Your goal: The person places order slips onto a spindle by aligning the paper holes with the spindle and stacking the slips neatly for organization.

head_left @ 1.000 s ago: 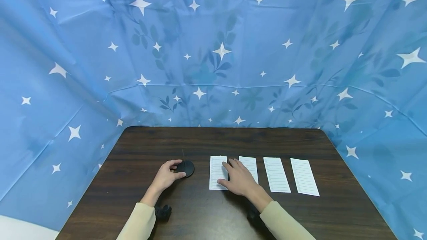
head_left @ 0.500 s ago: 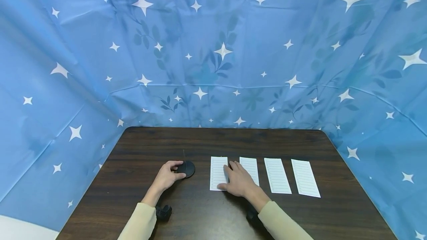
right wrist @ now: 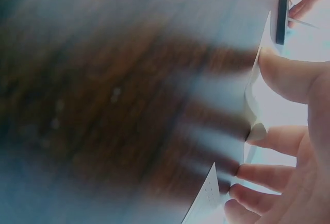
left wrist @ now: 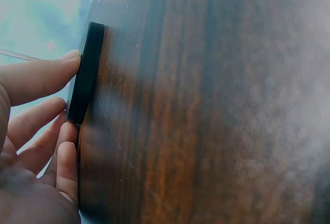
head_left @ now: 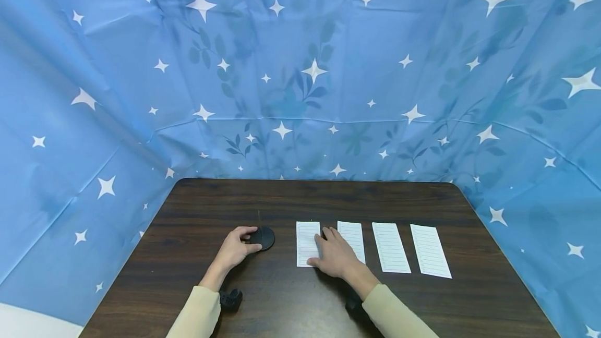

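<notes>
A bill spike with a round black base (head_left: 266,238) and a thin upright rod stands on the table, left of the middle. My left hand (head_left: 233,248) grips the base's left edge between thumb and fingers; the left wrist view shows the thumb on the base's rim (left wrist: 87,74). My right hand (head_left: 337,255) lies over the right side of the leftmost lined paper slip (head_left: 306,244). In the right wrist view that slip (right wrist: 252,98) bows up between thumb and index finger, which pinch it; the other fingertips rest at the table.
Right of that slip lie a second slip (head_left: 351,236), partly behind my right hand, then a third (head_left: 391,248) and a fourth (head_left: 429,250) in a row. The dark wood table (head_left: 300,197) ends at a blue star-patterned curtain (head_left: 300,93).
The leftmost slip's near edge has shifted slightly away from me and its surface bends a little. My right thumb has moved slightly inward; the left hand keeps its hold.
</notes>
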`<move>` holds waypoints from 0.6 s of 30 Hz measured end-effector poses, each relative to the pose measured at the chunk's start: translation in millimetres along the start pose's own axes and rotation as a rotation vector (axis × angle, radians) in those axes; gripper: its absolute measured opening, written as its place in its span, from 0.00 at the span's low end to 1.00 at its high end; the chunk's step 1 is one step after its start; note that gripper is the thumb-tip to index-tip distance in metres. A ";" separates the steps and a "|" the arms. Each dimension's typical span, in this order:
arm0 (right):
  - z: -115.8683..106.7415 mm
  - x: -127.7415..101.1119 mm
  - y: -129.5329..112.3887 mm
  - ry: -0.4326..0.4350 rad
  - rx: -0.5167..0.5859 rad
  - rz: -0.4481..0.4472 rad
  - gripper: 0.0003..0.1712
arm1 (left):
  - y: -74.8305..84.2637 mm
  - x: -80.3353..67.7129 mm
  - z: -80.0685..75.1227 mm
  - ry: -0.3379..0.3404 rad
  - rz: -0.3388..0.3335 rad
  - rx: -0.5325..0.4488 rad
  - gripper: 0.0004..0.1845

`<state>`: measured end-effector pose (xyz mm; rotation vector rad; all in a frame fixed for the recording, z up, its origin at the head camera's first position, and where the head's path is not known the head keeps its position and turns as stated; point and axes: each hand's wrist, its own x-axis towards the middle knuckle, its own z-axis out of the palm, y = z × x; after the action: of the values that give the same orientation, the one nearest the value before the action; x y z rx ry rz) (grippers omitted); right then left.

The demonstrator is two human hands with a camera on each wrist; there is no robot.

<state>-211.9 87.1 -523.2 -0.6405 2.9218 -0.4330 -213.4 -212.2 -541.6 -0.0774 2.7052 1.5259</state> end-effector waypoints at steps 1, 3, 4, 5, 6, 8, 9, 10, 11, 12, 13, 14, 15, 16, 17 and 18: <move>0.3 -0.1 0.0 0.002 -0.001 0.000 0.42 | -0.2 -0.1 0.1 -0.001 -0.002 0.000 0.27; 0.7 0.1 0.1 0.012 0.005 0.000 0.41 | -0.3 -0.2 0.3 -0.003 -0.005 -0.001 0.27; 0.8 0.1 0.1 0.017 0.009 0.000 0.40 | -0.4 -0.3 0.4 -0.004 -0.006 0.000 0.27; 0.9 0.2 0.1 0.024 0.012 -0.001 0.39 | -0.1 -0.4 0.4 -0.004 -0.006 0.001 0.27; 0.8 0.4 0.0 0.033 0.014 -0.002 0.38 | 0.0 -0.4 0.6 -0.003 -0.005 0.003 0.27; 0.9 0.8 -0.2 0.047 0.014 -0.005 0.36 | 0.5 -0.5 0.8 -0.002 -0.002 0.004 0.27; 1.0 1.2 -0.4 0.053 0.013 -0.006 0.35 | 0.7 -0.6 0.8 -0.001 0.002 0.005 0.27; 1.0 1.4 -0.6 0.059 0.012 -0.009 0.34 | 1.0 -0.6 0.8 0.001 0.003 0.004 0.27; 1.0 1.6 -0.9 0.065 0.013 -0.011 0.34 | 1.3 -0.7 0.8 0.002 0.005 0.004 0.27; 0.8 1.7 -1.1 0.069 0.012 -0.012 0.34 | 1.4 -0.7 0.8 0.003 0.008 0.005 0.27; 0.5 1.6 -1.5 0.069 0.012 -0.010 0.35 | 1.5 -0.7 0.8 0.004 0.009 0.006 0.27; 0.1 1.7 -1.7 0.072 0.013 -0.009 0.36 | 1.5 -0.8 0.8 0.006 0.011 0.008 0.27; -0.2 1.7 -1.9 0.069 0.010 -0.006 0.37 | 1.5 -0.8 0.7 0.006 0.011 0.010 0.27; -0.5 1.6 -2.1 0.067 0.009 -0.003 0.39 | 1.4 -0.9 0.7 0.006 0.011 0.011 0.27; -0.8 1.6 -2.3 0.063 0.006 0.000 0.41 | 1.3 -0.9 0.8 0.006 0.011 0.013 0.27; -1.0 1.6 -2.5 0.059 0.003 0.001 0.42 | 1.1 -1.0 0.8 0.005 0.012 0.014 0.27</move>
<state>-212.5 84.5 -521.6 -0.6363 2.9765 -0.4634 -212.5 -210.9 -540.9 -0.0648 2.7245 1.5121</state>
